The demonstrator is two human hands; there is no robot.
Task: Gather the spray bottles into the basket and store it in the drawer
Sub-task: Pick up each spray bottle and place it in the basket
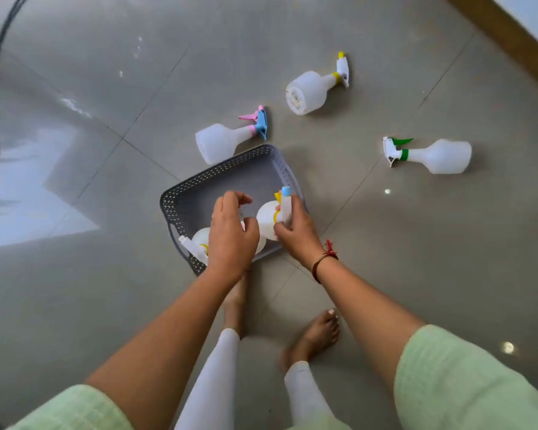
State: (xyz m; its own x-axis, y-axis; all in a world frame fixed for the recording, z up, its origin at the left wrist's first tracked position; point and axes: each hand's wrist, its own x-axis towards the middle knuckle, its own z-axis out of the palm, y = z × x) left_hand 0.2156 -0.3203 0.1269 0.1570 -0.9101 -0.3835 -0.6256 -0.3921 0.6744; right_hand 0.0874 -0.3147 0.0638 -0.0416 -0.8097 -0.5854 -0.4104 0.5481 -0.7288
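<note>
Over basket — right hand grips bottle.

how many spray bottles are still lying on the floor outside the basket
3: a white plastic bottle with pink-and-blue trigger beside the grey basket, a yellow-nozzled one farther off, a green-triggered one to the right.

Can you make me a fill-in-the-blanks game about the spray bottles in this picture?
1. The number of spray bottles lying on the floor outside the basket is ____.
2. The bottle farthest right has a ____ trigger.
3. The right hand holds a bottle over the ____.

Missing words: three; green; basket
</note>
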